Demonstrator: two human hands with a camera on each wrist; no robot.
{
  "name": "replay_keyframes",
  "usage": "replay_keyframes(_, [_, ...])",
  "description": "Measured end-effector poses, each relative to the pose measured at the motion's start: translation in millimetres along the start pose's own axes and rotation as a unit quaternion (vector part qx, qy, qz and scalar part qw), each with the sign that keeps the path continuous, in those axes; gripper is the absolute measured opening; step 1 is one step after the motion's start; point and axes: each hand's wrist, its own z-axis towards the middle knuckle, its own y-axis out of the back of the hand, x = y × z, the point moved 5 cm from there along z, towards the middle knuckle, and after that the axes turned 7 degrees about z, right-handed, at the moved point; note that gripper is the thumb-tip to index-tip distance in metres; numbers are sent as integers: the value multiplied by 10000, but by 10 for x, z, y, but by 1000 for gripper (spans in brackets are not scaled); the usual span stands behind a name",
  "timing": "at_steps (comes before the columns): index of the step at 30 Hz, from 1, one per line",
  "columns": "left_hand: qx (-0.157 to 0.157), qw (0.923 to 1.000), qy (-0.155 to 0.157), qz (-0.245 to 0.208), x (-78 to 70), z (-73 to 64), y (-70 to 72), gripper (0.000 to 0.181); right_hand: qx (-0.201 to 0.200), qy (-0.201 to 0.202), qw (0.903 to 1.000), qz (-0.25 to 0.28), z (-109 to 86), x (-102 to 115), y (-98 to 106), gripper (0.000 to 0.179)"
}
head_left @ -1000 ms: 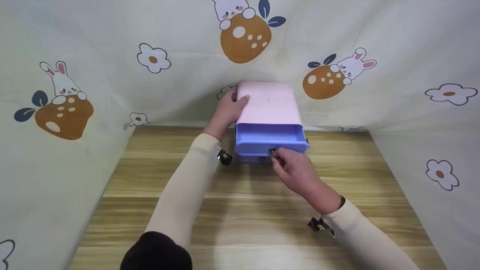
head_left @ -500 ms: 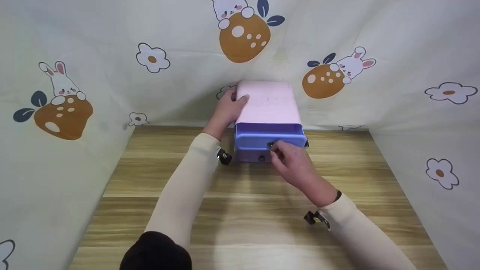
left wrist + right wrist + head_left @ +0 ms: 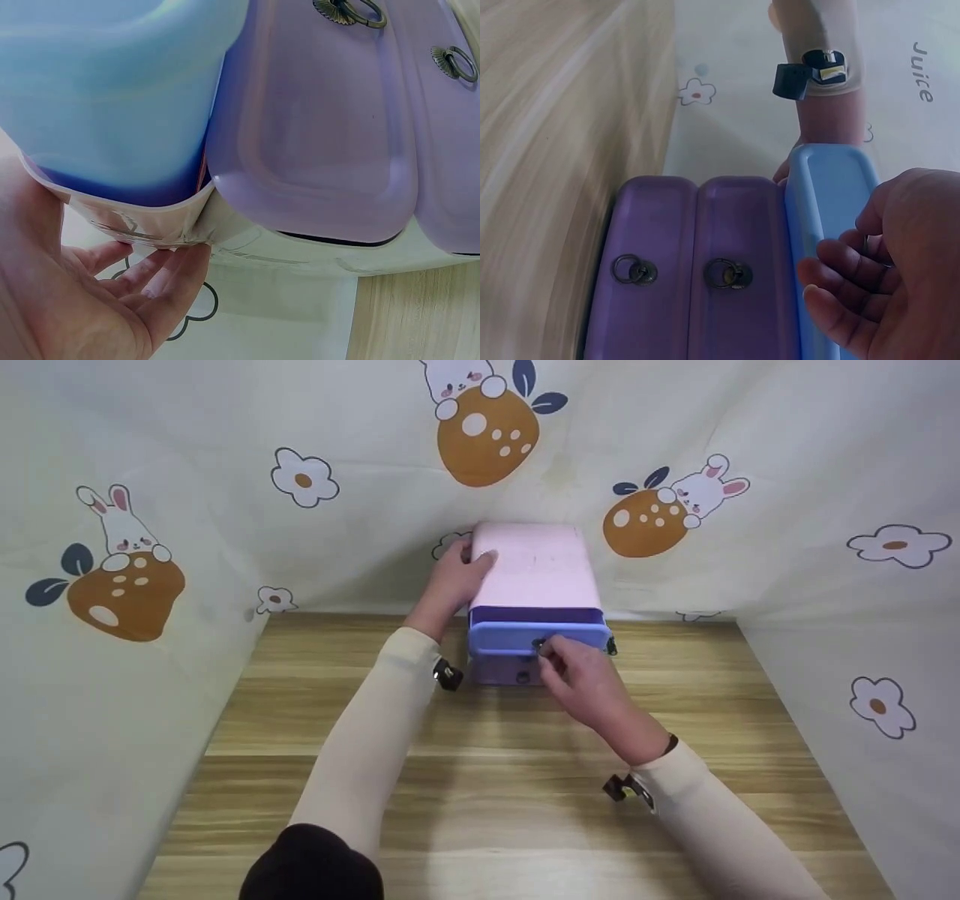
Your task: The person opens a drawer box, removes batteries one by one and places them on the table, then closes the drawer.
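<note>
"From the head view, where does everything stand?"

"The pink cabinet [image 3: 536,566] sits toward the back of the wood-grained surface [image 3: 300,720], near a cloth wall [image 3: 225,532] printed with rabbits and flowers. Its blue drawer [image 3: 499,639] is out a little, and a dark strip shows under the cabinet's front edge."

"And the hands?"

"The right hand [image 3: 589,679] pinches the small dark pull [image 3: 538,646] on the blue drawer's front, thumb and fingers close together. The left hand [image 3: 457,574] grips the cabinet's left side, thumb over the top."

"What does the left wrist view give you?"

"The left hand's fingers, bent, against the outside of the cabinet; I can't make out its thumb there. The blue drawer juts past the cabinet's rim, while two purple drawers [image 3: 322,135] sit next to it, pushed nearly flush, with bronze-coloured rings [image 3: 444,61] on their fronts."

"And the right wrist?"

"There the right hand's fingers curl in front of the blue drawer, and they hide nearly all of the pull. The purple drawers lie side by side, the blue one standing forward of them. Behind it I see a pale sleeve [image 3: 817,26] with a black clip [image 3: 791,81], and the word 'Juice' on the cloth."
</note>
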Motion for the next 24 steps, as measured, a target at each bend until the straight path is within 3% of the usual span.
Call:
replay_keyframes(6, [-139, 9997, -37, 214, 15, 24, 2, 74, -6, 4, 10000, 23, 62, -36, -16, 5])
replay_keyframes(24, [-81, 9997, 45, 226, 8, 10, 3, 74, -9, -281, 9995, 143, 193, -151, -55, 5])
